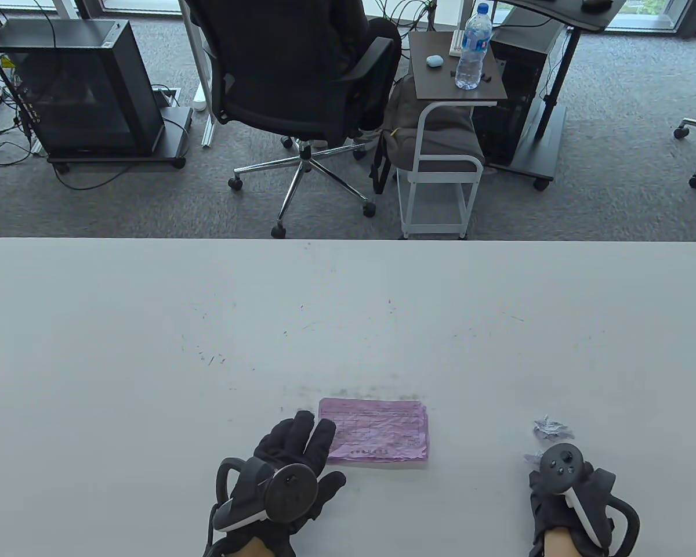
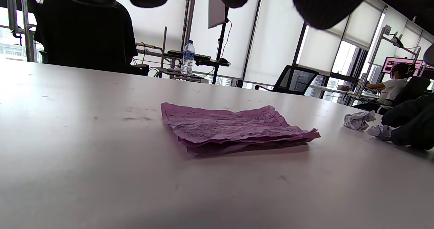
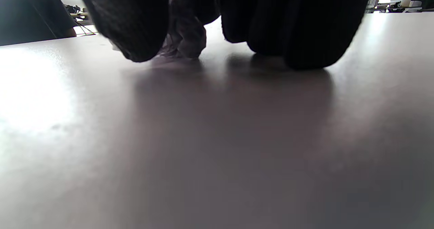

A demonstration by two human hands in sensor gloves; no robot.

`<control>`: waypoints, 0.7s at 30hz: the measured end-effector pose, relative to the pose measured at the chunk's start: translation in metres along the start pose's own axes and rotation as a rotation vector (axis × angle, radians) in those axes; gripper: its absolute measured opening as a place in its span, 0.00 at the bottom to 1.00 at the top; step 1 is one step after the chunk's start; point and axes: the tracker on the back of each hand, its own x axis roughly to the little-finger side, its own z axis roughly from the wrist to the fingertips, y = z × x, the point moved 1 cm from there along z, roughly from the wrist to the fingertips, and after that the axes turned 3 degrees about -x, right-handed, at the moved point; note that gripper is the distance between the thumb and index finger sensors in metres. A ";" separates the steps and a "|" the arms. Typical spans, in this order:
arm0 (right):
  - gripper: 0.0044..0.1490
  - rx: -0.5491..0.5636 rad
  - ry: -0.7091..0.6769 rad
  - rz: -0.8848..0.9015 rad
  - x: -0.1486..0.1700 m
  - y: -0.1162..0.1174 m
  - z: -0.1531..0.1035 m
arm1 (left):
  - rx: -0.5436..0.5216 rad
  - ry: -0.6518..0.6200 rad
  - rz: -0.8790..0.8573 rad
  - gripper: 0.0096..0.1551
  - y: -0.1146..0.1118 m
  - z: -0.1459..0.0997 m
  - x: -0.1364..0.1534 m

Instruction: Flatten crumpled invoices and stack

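Observation:
A flat stack of purple invoices [image 1: 377,429] lies on the white table [image 1: 151,348] near its front edge; it also shows in the left wrist view [image 2: 234,129]. My left hand [image 1: 319,449] is open with fingers spread, its fingertips over the stack's left edge. My right hand [image 1: 548,470] is at the front right, its fingers [image 3: 305,25] curled down to the table and pinching a pale crumpled invoice [image 3: 185,36], which pokes out to the left of the tracker [image 1: 532,458]. A second crumpled invoice [image 1: 551,428] lies just beyond it.
Both crumpled balls show in the left wrist view [image 2: 357,120], right of the stack. Behind the table on the floor are an office chair [image 1: 301,75], a small side table with a water bottle [image 1: 472,49] and a computer case [image 1: 75,87].

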 end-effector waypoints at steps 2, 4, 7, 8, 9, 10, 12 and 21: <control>0.37 -0.005 -0.007 -0.041 -0.003 0.002 0.000 | -0.010 0.002 -0.021 0.44 0.001 0.001 0.001; 0.34 0.012 -0.020 -0.075 -0.005 0.002 0.000 | -0.020 0.004 -0.038 0.44 0.002 0.000 0.002; 0.33 -0.013 -0.033 -0.073 -0.009 0.002 0.000 | -0.018 0.009 -0.062 0.44 0.003 -0.001 0.003; 0.32 -0.014 -0.039 -0.065 -0.010 0.001 -0.001 | -0.018 0.008 -0.072 0.44 0.003 -0.001 0.004; 0.31 -0.022 -0.059 -0.025 -0.012 -0.002 -0.002 | -0.019 0.003 -0.093 0.44 0.003 -0.002 0.003; 0.30 -0.034 -0.082 0.017 -0.014 -0.004 -0.002 | -0.022 -0.003 -0.107 0.43 0.004 -0.002 0.002; 0.30 -0.046 -0.148 0.101 -0.021 -0.010 -0.005 | -0.034 -0.015 -0.135 0.44 0.006 -0.003 0.001; 0.32 -0.110 -0.703 0.510 -0.077 -0.041 -0.040 | -0.014 -0.083 -0.479 0.44 0.015 -0.009 -0.009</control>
